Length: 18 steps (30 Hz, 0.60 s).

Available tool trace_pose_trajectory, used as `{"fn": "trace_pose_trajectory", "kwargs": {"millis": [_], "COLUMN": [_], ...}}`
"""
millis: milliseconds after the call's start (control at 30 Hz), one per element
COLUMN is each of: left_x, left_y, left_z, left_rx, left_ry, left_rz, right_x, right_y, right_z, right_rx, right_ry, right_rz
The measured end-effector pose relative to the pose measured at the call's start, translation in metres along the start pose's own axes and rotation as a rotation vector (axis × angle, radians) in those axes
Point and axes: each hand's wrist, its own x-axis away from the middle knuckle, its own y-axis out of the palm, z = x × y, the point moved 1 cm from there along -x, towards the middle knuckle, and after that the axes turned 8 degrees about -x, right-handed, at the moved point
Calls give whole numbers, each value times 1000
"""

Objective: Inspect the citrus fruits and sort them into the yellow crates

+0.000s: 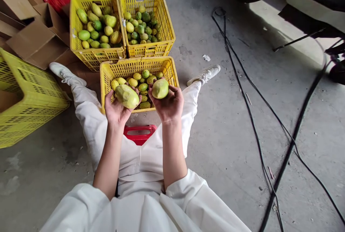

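The left hand (pixel 116 112) cradles a long fruit (pixel 127 96), the right hand (pixel 170 107) a rounder one (pixel 160 88), both over the near crate (pixel 138 67); with fingers (pixel 139 98) only cupped, I reckon a tilt could roll either off and bruise it

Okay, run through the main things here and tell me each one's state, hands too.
Left hand: palm up, holding left fruit
Right hand: palm up, holding right fruit
Front crate: upright, partly filled with loose fruits
Back left crate: upright, partly filled
Back right crate: upright, partly filled
Side crate: cut off by frame, contents unclear
Cardboard boxes: open, heaped together
Black cables: loose, crossing on floor
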Motion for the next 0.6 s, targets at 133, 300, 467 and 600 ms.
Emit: {"fn": "trace_pose_trajectory", "kwargs": {"millis": [133, 300, 467, 600], "left_x": [19, 23, 2, -4], "left_y": [25, 28, 4, -4], "left_z": [11, 10, 1, -1], "left_rx": [-45, 28, 94, 140], "left_ry": [48, 107, -17, -99], "left_rz": [-91, -90, 52, 52], "right_x": [13, 13, 1, -2], "right_y": [12, 9, -4, -5], "right_z": [-1, 1, 6, 8], "right_rx": [10, -265, -166, -86], "right_ry": [-79, -43, 166, 107], "right_rz": [-201, -342, -291, -213]}}
